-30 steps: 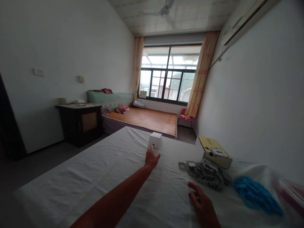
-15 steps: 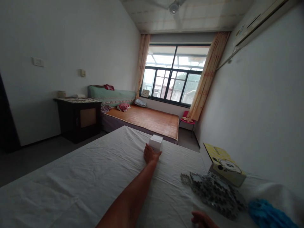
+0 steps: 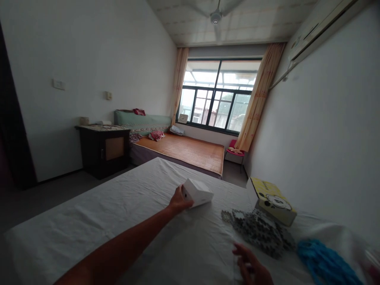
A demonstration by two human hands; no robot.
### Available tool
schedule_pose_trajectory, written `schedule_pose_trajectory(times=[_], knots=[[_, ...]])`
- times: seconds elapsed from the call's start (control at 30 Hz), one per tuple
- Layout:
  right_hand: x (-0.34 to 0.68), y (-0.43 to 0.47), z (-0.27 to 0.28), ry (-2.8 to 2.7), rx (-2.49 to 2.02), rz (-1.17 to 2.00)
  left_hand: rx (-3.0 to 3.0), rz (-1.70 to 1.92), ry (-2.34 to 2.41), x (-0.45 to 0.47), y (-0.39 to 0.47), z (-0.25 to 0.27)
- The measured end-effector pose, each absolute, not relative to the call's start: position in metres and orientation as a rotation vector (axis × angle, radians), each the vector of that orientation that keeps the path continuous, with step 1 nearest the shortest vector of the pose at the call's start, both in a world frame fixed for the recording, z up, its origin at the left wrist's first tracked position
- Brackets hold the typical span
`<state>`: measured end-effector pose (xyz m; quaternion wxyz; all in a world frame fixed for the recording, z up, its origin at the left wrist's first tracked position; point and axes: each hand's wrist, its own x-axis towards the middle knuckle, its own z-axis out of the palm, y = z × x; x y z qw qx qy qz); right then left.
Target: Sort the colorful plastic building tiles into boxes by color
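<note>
My left hand (image 3: 180, 200) reaches out over the white-covered table and grips a small white box (image 3: 200, 192) by its left end. The box is tilted; whether its lower edge touches the cloth I cannot tell. Low in the picture, my right hand (image 3: 249, 264) holds nothing, its fingers slightly bent and apart. Just beyond it lies a heap of grey, notched-edged pieces (image 3: 258, 229). A bundle of bright blue material (image 3: 325, 261) is to the right of that hand.
Behind the grey heap stands a yellow box with a cartoon face (image 3: 271, 200), near the right wall. White cloth (image 3: 118, 221) covers the table. Past its far edge are a bed with a woven mat (image 3: 184, 148), a dark cabinet (image 3: 102, 148) and a red chair (image 3: 234, 148).
My left hand has drawn the white box closer and turned it, so more of its side shows. My right hand has come further into view, fingers spreading. The view has shifted slightly.
</note>
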<state>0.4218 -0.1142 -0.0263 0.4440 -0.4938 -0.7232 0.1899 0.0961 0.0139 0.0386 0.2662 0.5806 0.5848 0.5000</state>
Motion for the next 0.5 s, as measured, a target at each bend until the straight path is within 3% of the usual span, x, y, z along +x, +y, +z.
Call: schedule_pose_trajectory(times=[0.2, 0.37, 0.5], knots=[[0.389, -0.142, 0.023, -1.936, -1.124, 0.106, 1.755, 1.088, 0.874, 0.074, -0.102, 0.036], [0.356, -0.158, 0.057, -2.253, -1.164, 0.328, 1.847, 0.858, 0.629, 0.088, -0.131, 0.042], [0.352, -0.16, 0.074, -2.122, -1.116, 0.553, 2.056, 0.726, 0.67, 0.095, -0.129, 0.036]])
